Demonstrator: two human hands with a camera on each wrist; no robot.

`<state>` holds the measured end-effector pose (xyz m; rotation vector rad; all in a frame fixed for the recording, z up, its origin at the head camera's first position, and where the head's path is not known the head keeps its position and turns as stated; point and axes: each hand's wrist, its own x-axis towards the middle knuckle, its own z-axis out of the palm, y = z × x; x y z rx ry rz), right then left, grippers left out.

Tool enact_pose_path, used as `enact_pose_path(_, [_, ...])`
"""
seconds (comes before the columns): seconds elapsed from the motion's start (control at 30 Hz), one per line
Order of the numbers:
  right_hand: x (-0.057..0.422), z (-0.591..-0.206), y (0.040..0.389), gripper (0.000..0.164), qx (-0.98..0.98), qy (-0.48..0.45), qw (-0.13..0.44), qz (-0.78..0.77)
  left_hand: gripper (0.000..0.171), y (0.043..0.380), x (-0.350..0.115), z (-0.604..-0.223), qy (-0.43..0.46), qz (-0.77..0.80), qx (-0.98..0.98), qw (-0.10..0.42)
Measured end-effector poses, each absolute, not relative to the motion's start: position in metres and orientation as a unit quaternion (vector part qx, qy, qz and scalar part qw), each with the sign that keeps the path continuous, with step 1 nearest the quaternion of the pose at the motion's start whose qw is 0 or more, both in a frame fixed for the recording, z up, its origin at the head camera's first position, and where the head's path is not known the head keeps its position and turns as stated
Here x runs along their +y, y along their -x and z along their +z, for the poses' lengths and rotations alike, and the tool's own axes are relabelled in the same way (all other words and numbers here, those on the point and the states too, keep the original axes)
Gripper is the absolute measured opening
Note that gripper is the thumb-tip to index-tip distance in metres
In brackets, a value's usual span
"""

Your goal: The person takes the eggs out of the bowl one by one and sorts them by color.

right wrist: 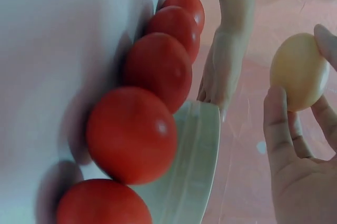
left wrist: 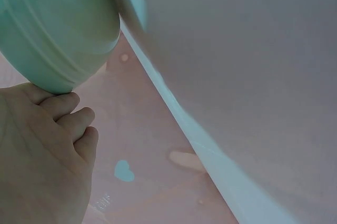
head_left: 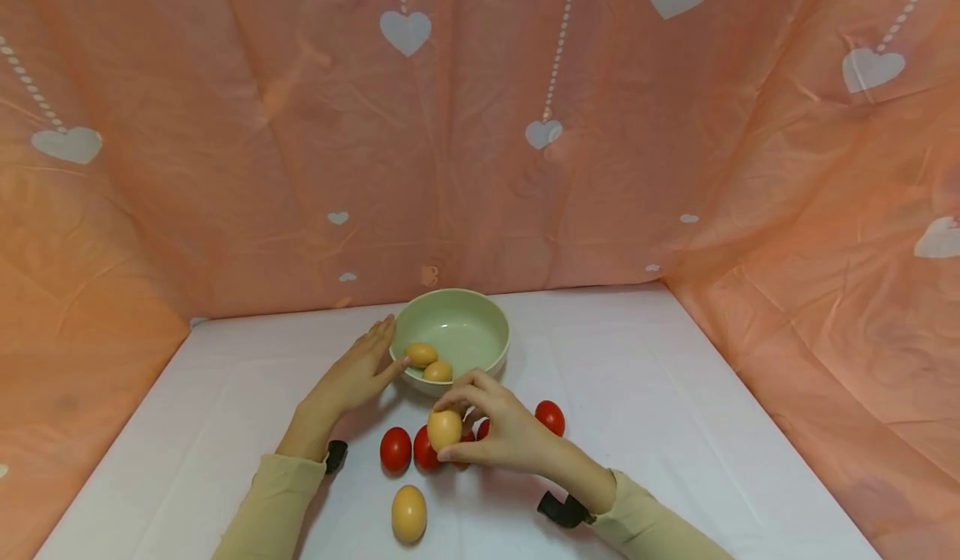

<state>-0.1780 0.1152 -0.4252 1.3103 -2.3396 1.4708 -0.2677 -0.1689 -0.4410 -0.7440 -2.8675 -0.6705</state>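
Note:
My right hand (head_left: 498,431) pinches a pale yellow-brown egg (head_left: 445,431) between thumb and fingertips. In the right wrist view this egg (right wrist: 299,71) is raised off the table, level with the bowl or higher. My left hand (head_left: 348,381) rests against the left side of a light green bowl (head_left: 476,327), fingers fairly straight along its outer wall and thumb at the near rim. Two yellow-brown eggs, one (head_left: 421,354) behind the other (head_left: 438,372), lie inside the bowl at its left. Another such egg (head_left: 408,514) lies on the table near the front.
A row of several smooth red egg-shaped things, one (head_left: 396,450) at its left end and another (head_left: 550,417) at its right, lies in front of the bowl, partly hidden by my right hand. A white cloth (head_left: 637,402) covers the table. Orange curtains (head_left: 480,168) with hearts enclose it.

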Motion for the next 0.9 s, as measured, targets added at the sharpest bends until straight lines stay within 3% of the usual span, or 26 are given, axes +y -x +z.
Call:
enact_pose_path(0.17, [0.116, -0.427, 0.174, 0.048, -0.773, -0.443, 0.026, 0.454, 0.081, 0.267, -0.169, -0.442, 0.245, -0.223, -0.942, 0.050])
enact_pose_path(0.47, [0.119, -0.427, 0.168, 0.045, -0.795, -0.455, -0.067, 0.395, 0.081, 0.265, -0.171, -0.443, 0.247, -0.223, -0.942, 0.055])
enact_pose_path(0.9, [0.119, -0.428, 0.163, 0.041, -0.811, -0.510, -0.091, 0.272, 0.083, 0.268, -0.171, -0.442, 0.238, -0.224, -0.944, 0.046])
